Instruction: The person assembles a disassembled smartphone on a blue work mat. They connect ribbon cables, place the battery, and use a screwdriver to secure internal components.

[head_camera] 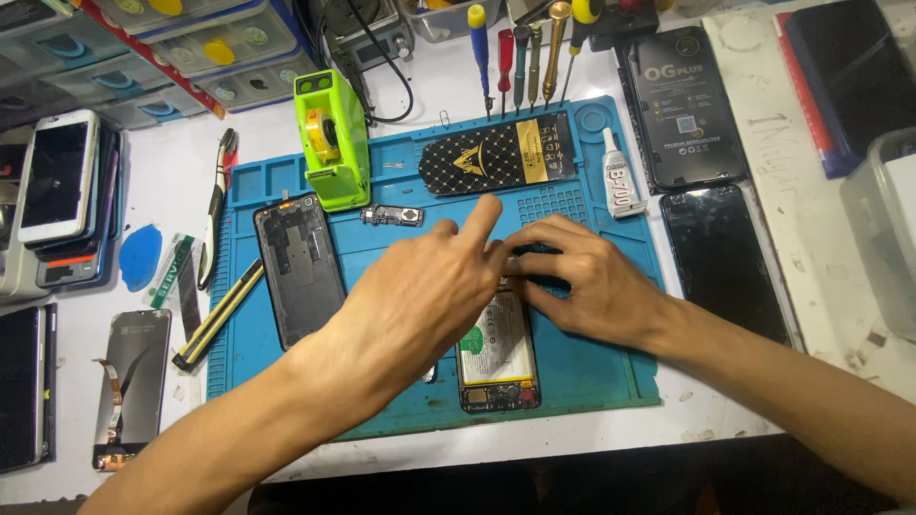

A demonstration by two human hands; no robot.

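The opened phone lies at lower centre of the frame on the blue mat, long axis running top to bottom, its upper end under both hands. The left hand and right hand meet there, fingers pinched narrow on something too small to identify. The white counter around is crowded with phones, screwdrivers and a green tape dispenser.

Bare mat lay open right of the opened phone. Left of the phone, the back cover blocked the way; beyond it stood the green tape dispenser. Far of the phone, the black packet and glue tube closed the mat's top, screwdrivers behind.
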